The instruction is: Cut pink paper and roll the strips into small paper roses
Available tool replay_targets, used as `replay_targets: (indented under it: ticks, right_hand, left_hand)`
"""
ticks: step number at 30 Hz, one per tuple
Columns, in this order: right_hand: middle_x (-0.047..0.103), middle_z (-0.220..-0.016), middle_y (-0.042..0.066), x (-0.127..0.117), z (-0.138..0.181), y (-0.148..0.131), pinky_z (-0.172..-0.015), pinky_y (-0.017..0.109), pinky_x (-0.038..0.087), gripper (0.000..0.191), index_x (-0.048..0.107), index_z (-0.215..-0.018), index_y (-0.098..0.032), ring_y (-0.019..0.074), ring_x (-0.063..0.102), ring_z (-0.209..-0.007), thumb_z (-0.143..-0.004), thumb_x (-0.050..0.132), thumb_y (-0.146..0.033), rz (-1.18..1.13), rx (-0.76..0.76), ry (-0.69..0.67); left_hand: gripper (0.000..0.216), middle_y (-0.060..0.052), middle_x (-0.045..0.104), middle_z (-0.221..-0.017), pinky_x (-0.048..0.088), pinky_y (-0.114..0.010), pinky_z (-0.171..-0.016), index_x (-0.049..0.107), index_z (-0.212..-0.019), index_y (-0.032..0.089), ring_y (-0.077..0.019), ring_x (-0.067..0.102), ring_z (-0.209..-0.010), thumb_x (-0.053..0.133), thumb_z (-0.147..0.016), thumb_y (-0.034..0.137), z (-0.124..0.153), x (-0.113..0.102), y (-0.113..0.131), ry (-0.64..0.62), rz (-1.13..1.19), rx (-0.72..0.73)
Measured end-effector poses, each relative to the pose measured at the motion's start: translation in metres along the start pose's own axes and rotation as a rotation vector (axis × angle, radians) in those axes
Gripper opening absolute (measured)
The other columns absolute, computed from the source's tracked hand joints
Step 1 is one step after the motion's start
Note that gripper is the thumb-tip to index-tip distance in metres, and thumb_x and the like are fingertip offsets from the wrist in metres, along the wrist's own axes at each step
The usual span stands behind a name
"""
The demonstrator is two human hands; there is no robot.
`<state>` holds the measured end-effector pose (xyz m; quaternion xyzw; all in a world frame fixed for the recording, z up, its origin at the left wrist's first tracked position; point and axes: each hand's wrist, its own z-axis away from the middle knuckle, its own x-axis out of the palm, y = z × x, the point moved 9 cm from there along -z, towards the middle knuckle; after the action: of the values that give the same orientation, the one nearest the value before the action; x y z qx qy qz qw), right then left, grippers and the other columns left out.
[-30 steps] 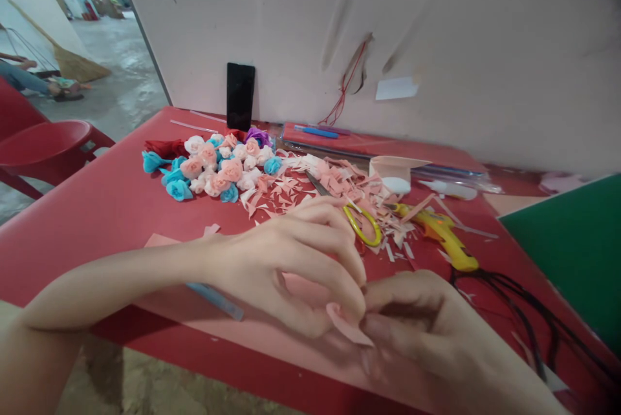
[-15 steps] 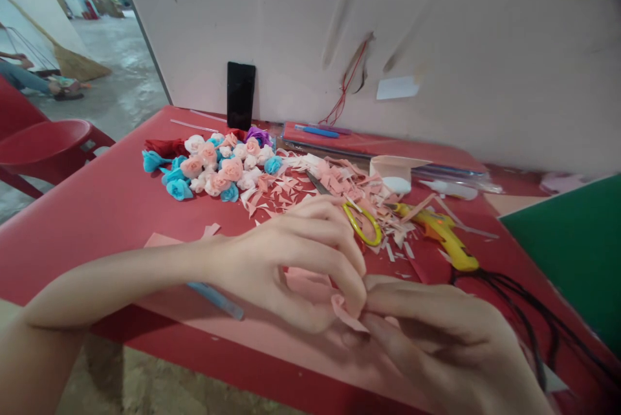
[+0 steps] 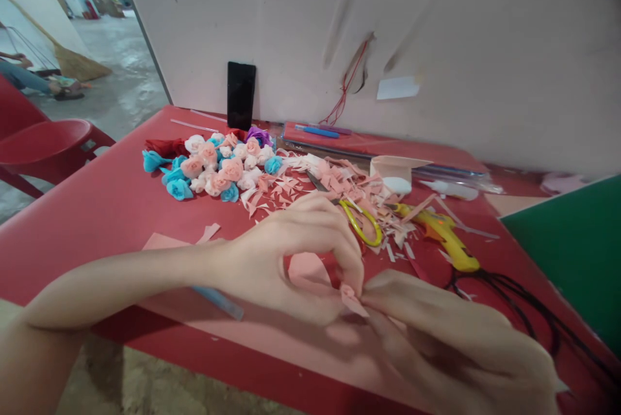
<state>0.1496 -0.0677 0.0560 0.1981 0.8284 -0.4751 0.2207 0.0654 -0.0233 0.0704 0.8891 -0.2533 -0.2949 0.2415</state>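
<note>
Red covers the table (image 3: 111,221) in my feed, and at half past six from frame centre lies a pink sheet (image 3: 272,336); I judge a dropped wrist from the left hand (image 3: 295,240), just above, could crease it. The right hand (image 3: 446,331) sits toward four. At half past three the gun (image 3: 453,245) points into the scraps (image 3: 334,176); if hot, it could scorch them, though heat I cannot see. Nearer four, the scissors (image 3: 348,221) are just beside the left knuckles and could be knocked. Smallest, at five, is the strip (image 3: 350,297): left thumb and forefinger curve into a ring, tips closed on its coil, while right thumb and finger pinch its tail. Should the left tips ease, the coil could spring loose; too hard a right pull could tear it. My view cuts off the right wrist at the bottom edge, scraps and hand hide much of the scissors, and fingers cover the strip's winding, so how tightly it's squeezed I cannot tell.
</note>
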Motion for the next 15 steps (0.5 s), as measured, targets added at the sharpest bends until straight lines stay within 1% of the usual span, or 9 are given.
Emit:
replay_targets:
  ticks: [4,7,10,12,15]
  right_hand:
    - [0.067,-0.069,-0.006,-0.0042,0.0029,-0.0026,-0.062,0.009,0.052,0.019,0.059,-0.079,-0.026,0.0075,0.064,-0.060,-0.076,0.059,-0.007,0.071,-0.024,0.057]
    - [0.068,-0.072,-0.005,-0.0016,0.0002,-0.0060,-0.063,0.009,0.052,0.020,0.057,-0.082,-0.026,0.0079,0.064,-0.063,-0.078,0.053,-0.007,0.121,-0.067,0.021]
    - [0.067,-0.070,-0.005,-0.0026,-0.0028,-0.0089,-0.061,0.009,0.052,0.017,0.054,-0.086,-0.025,0.0072,0.064,-0.061,-0.078,0.051,-0.010,0.129,-0.129,0.026]
    - [0.066,-0.071,-0.005,-0.0015,-0.0034,-0.0064,-0.061,0.009,0.052,0.017,0.053,-0.088,-0.024,0.0065,0.062,-0.059,-0.077,0.055,-0.012,0.165,-0.127,0.017]
    - [0.066,-0.073,-0.007,-0.0001,-0.0012,-0.0017,-0.063,0.009,0.052,0.019,0.053,-0.087,-0.026,0.0061,0.063,-0.061,-0.077,0.056,-0.010,0.199,-0.094,0.012]
  left_hand:
    - [0.014,0.000,0.061,-0.064,0.044,-0.027,-0.080,0.052,-0.066,0.015,-0.0090,0.056,-0.067,0.061,-0.068,0.005,-0.0019,0.0000,-0.0012,-0.011,0.002,-0.039]
    - [0.014,-0.001,0.061,-0.063,0.044,-0.027,-0.080,0.053,-0.065,0.014,-0.0089,0.056,-0.066,0.061,-0.067,0.003,-0.0024,-0.0018,-0.0019,-0.002,0.002,-0.057]
    - [0.013,-0.001,0.061,-0.063,0.044,-0.027,-0.081,0.053,-0.065,0.013,-0.0090,0.055,-0.066,0.061,-0.066,0.003,-0.0022,-0.0022,-0.0030,0.001,-0.004,-0.074]
    - [0.011,-0.002,0.061,-0.064,0.044,-0.027,-0.081,0.054,-0.065,0.013,-0.0091,0.055,-0.067,0.060,-0.066,0.003,-0.0024,-0.0016,-0.0028,-0.007,-0.006,-0.073]
    - [0.009,-0.003,0.063,-0.066,0.044,-0.028,-0.081,0.055,-0.066,0.013,-0.0099,0.056,-0.069,0.060,-0.069,0.006,-0.0028,-0.0006,-0.0024,-0.025,-0.014,-0.068]
